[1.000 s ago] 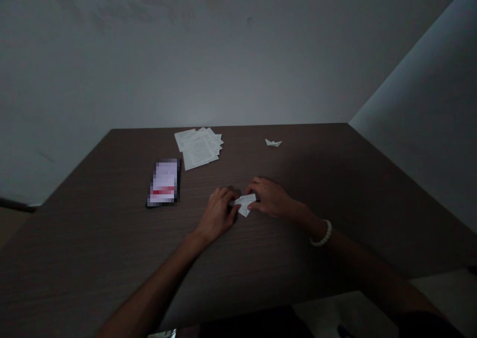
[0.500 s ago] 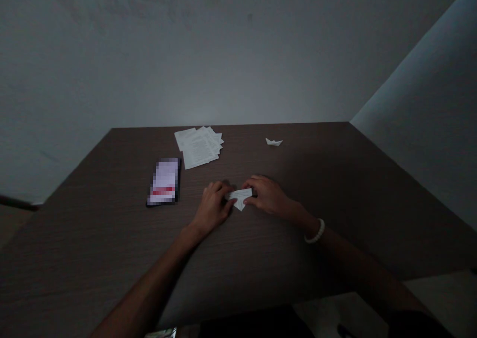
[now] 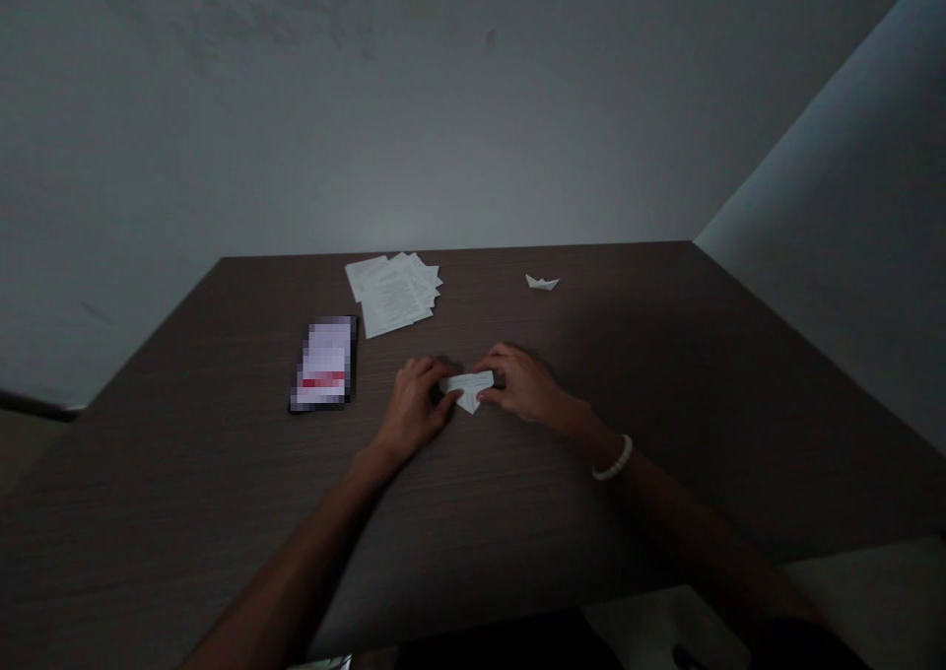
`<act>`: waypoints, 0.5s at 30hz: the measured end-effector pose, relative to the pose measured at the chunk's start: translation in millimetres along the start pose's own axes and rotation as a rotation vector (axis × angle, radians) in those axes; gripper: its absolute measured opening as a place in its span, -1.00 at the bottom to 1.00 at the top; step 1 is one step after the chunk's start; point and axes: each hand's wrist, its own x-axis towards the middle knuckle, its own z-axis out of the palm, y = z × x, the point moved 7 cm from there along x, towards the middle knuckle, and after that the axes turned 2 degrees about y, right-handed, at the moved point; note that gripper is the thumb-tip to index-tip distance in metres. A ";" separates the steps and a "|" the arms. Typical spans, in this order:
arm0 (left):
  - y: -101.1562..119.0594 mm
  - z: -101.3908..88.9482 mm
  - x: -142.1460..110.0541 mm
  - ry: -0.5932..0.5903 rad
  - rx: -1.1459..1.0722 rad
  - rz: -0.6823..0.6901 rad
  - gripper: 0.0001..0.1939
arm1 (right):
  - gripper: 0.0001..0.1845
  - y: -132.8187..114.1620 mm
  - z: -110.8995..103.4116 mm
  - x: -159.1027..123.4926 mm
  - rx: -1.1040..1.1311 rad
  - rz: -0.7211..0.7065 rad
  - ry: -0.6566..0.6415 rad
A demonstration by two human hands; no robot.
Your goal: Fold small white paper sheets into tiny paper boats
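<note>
A small folded piece of white printed paper (image 3: 471, 384) is between my hands, its point facing me and its long straight edge on the far side. My left hand (image 3: 418, 406) pinches its left end between thumb and fingers. At the right end, my right hand (image 3: 524, 386) grips it the same way, thumb on the near side. The fingertips hide both ends of the paper. A white bead bracelet (image 3: 613, 459) circles my right wrist.
On the brown wooden table (image 3: 473, 512), a fanned stack of printed paper sheets (image 3: 395, 294) lies at the back left. Nearer me is a phone (image 3: 325, 363) with a blurred screen. A folded paper boat (image 3: 542, 283) stands at the back right. A grey wall (image 3: 458, 138) rises behind.
Both hands have shifted slightly left and away from me with the folded paper. Its tilt has lessened, so the long edge now runs nearly level. The phone, stack and paper boat stay put.
</note>
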 end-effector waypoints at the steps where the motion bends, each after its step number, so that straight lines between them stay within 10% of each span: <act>1: 0.4 -0.2 0.1 -0.003 -0.002 -0.001 -0.83 | -0.63 -0.9 -0.2 0.2 0.001 -0.009 -0.004; 15: -1.8 0.5 -0.2 -0.004 -0.085 -0.017 -0.84 | -0.68 -5.4 -0.4 4.3 0.038 -0.069 -0.034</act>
